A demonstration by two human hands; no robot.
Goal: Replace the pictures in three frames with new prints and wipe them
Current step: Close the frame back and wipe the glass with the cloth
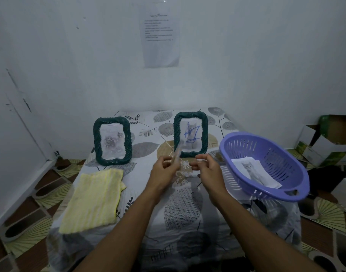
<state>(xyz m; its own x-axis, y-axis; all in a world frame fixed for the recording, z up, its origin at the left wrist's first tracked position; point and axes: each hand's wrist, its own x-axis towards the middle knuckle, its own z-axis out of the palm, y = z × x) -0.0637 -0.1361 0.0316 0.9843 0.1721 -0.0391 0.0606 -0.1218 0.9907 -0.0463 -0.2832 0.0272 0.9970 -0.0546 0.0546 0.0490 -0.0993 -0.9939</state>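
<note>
Two dark green braided frames stand upright at the back of the table. The left frame (pixel 112 141) shows a grey rose picture. The right frame (pixel 190 134) shows a cat picture scribbled over in blue. Just in front of the right frame, my left hand (pixel 164 170) pinches a thin, clear, blurred sheet (pixel 177 152) that sticks upward. Beside it, my right hand (pixel 207 169) pinches a small white bit (pixel 200 160) between thumb and fingertips. A cat print (pixel 254 171) lies in the purple basket (pixel 236 142) on the right.
A folded yellow cloth (pixel 93 201) lies on the table's left side. The table (pixel 183 203) has a leaf-patterned cover. Open cardboard boxes (pixel 325 146) sit on the floor at the right. A printed sheet (pixel 161 38) hangs on the wall behind.
</note>
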